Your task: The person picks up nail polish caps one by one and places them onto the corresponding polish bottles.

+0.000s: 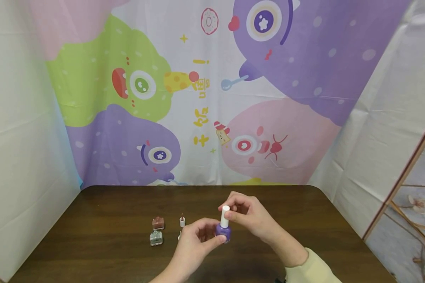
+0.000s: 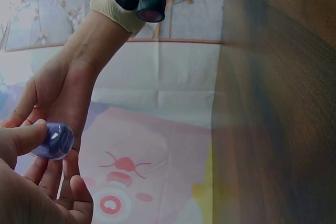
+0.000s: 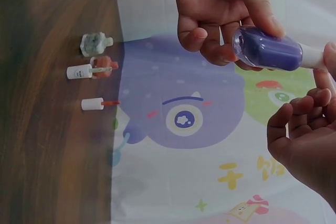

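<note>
Above the dark table (image 1: 99, 236) before me, a person's left hand (image 1: 197, 240) pinches a purple bottle (image 1: 224, 232) between thumb and fingers while the right hand (image 1: 255, 217) likewise grips its white cap (image 1: 225, 217)

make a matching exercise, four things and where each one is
1. purple glass polish bottle
2. white cylindrical cap
3. pale green square glass bottle
4. reddish-brown square glass bottle

A. pinched by right hand
B. on dark wooden table, farther from the person
C. gripped by left hand
D. on table, nearer the person

Pairs: 1-C, 2-A, 3-D, 4-B
</note>
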`<act>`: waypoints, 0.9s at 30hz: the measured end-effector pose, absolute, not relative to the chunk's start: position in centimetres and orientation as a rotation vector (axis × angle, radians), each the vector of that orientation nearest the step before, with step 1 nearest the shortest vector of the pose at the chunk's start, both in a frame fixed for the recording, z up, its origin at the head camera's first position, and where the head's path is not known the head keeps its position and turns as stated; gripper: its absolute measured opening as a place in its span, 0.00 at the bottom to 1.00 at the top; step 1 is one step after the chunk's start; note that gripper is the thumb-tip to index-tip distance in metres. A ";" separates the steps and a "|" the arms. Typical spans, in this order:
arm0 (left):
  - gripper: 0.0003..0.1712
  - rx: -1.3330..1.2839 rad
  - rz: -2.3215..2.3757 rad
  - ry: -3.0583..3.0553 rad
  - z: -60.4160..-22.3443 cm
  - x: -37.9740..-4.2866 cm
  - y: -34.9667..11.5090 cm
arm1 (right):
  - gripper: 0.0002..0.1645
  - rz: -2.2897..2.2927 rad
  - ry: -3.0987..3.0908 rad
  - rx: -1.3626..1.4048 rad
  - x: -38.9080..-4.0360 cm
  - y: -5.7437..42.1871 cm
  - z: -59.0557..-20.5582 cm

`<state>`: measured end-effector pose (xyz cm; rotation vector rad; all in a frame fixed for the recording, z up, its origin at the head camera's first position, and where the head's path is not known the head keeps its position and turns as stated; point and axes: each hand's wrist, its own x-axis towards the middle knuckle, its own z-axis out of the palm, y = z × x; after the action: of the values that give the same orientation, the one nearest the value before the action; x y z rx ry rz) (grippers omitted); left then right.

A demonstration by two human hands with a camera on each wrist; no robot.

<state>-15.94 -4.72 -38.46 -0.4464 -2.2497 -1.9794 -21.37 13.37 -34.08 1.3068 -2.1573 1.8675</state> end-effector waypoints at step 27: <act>0.14 -0.402 -1.982 -2.216 -38.3 -16.0 -4.4 | 0.14 1.957 -2.097 1.205 -21.4 12.9 -34.4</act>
<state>-15.97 -4.42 -38.30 -0.4017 -2.2158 -1.9822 -21.41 12.88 -34.37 1.2055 -2.0973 1.9568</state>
